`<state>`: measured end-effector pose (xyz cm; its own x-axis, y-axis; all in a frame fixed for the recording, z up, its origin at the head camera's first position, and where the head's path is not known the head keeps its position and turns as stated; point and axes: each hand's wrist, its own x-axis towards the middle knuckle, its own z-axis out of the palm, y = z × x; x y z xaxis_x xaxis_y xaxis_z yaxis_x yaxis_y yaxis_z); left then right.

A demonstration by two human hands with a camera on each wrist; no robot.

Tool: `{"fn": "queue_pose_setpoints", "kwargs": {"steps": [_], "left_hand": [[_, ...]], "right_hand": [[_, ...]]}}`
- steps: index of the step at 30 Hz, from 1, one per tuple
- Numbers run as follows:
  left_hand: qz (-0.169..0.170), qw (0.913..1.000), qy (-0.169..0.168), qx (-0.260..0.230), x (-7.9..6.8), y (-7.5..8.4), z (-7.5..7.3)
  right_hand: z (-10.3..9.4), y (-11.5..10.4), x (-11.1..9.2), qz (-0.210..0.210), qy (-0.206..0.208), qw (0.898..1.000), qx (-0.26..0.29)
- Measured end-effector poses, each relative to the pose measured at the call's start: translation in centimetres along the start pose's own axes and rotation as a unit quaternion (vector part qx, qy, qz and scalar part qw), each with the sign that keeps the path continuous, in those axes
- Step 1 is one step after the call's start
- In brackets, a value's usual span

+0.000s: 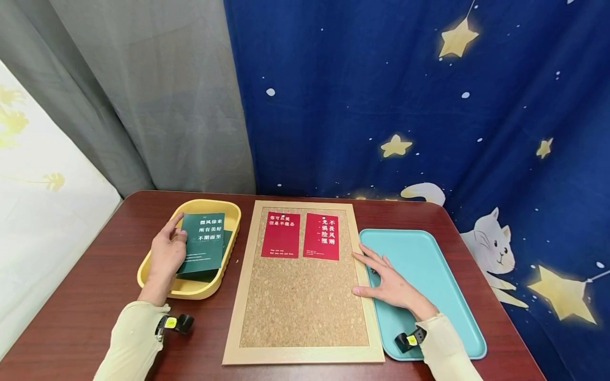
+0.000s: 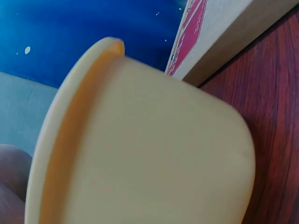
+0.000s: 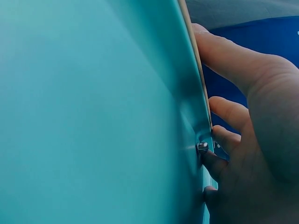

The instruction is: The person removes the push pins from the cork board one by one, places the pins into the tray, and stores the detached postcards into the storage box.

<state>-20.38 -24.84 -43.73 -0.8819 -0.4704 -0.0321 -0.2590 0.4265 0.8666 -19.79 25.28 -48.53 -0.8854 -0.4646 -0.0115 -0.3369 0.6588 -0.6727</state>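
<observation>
My left hand (image 1: pixel 167 251) is at the yellow basket (image 1: pixel 190 292), with its fingers gripping the left edge of a dark green card (image 1: pixel 202 248) with white writing. Under that card, more dark green (image 1: pixel 226 244) shows inside the basket. In the left wrist view the basket's side (image 2: pixel 154 144) hides most of the hand. My right hand (image 1: pixel 393 283) has its fingers spread, and the fingertips touch the right edge of the wooden-framed corkboard (image 1: pixel 305 307). A small shiny metal piece (image 3: pixel 202 147) lies by those fingers at the tray's edge.
Two red cards, a left one (image 1: pixel 281 235) and a right one (image 1: pixel 321 236), are on the upper corkboard, each with a small pin-like dot at its top. A turquoise tray (image 1: pixel 429 275) sits right of the board. Curtains (image 1: pixel 333 106) hang behind the brown table (image 1: pixel 90 275).
</observation>
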Motion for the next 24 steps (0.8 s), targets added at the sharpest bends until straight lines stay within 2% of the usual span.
{"fn": "queue_pose_setpoints", "kwargs": {"steps": [6, 15, 24], "left_hand": [[0.005, 0.9997, -0.002, 0.025, 0.37, -0.24, -0.46], [0.022, 0.9956, -0.069, 0.060, 0.64, -0.48, -0.42], [0.042, 0.9906, -0.084, 0.099, 0.51, -0.79, -0.29]], "right_hand": [[-0.01, -0.14, -0.06, 0.004, -0.002, 1.000, 0.002], [0.36, 0.16, -0.23, 0.005, 0.001, 1.000, 0.001], [0.16, 0.26, -0.04, -0.006, 0.004, 1.000, -0.004]]}}
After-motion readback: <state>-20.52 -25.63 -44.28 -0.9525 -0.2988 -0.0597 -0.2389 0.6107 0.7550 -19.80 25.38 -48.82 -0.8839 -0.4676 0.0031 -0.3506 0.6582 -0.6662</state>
